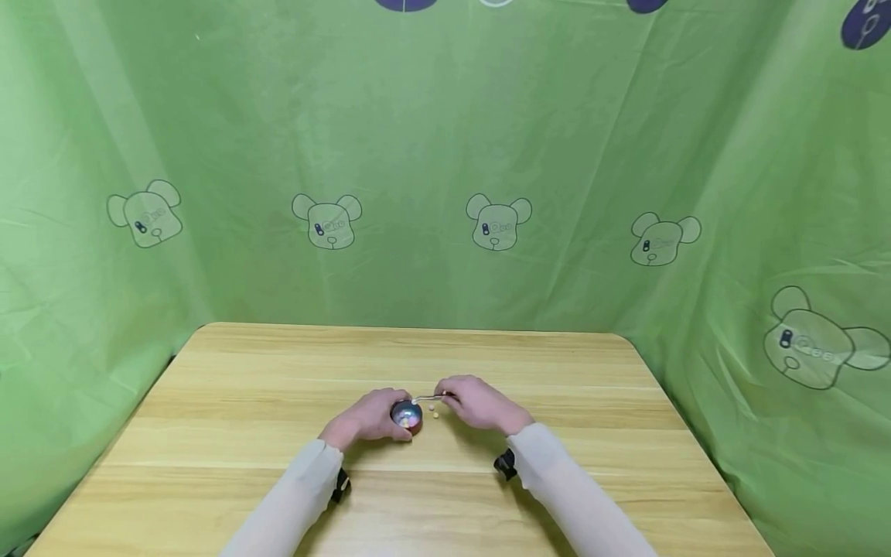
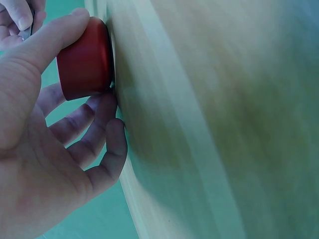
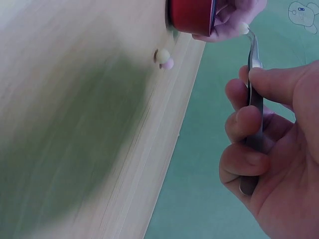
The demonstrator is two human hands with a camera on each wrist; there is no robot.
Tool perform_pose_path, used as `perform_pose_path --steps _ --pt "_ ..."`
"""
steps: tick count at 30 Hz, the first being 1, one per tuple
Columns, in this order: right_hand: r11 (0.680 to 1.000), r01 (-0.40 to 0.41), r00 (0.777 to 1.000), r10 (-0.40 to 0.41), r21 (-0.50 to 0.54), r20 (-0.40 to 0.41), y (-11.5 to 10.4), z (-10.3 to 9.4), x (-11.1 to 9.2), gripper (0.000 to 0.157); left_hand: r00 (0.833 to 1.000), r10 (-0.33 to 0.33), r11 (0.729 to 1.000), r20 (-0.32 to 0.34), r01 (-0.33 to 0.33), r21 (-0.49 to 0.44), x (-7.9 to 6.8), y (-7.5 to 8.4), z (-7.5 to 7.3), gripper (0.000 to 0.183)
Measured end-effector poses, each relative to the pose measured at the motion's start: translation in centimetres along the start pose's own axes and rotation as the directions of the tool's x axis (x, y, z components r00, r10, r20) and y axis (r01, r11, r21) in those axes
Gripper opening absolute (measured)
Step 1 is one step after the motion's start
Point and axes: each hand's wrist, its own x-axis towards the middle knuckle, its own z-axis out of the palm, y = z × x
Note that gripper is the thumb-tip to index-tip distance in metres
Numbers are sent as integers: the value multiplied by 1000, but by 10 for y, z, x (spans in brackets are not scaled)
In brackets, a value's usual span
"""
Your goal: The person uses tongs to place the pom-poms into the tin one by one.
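Observation:
A small round red cup (image 2: 85,62) with a shiny dark inside stands on the table, and several pale beads (image 1: 406,422) lie in it. My left hand (image 1: 370,418) grips the cup's side between thumb and fingers. Opposite it, my right hand (image 1: 482,404) holds metal tweezers (image 3: 254,99) with a bent tip. A whitish bead (image 3: 243,28) sits at that tip, close to the cup's rim and above table height. On the table between the hands lie a cream bead (image 3: 162,56) and a pink bead (image 3: 168,63), side by side.
Both hands work over a light wooden table (image 1: 278,363) with rounded far corners. Green curtains (image 1: 418,286) printed with bear heads hang behind it and along both sides. A dark strap piece (image 1: 506,464) shows at the right wrist.

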Motion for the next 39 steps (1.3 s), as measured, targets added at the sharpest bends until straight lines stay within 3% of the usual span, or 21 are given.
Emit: perform_pose_path --steps 16,39 --pt "999 35 999 -34 -38 13 -4 6 7 13 1000 14 1000 -6 -14 13 0 0 0 52" --pt "999 7 998 -5 -35 55 -5 12 10 12 1000 5 1000 1 -6 10 0 0 0 52"
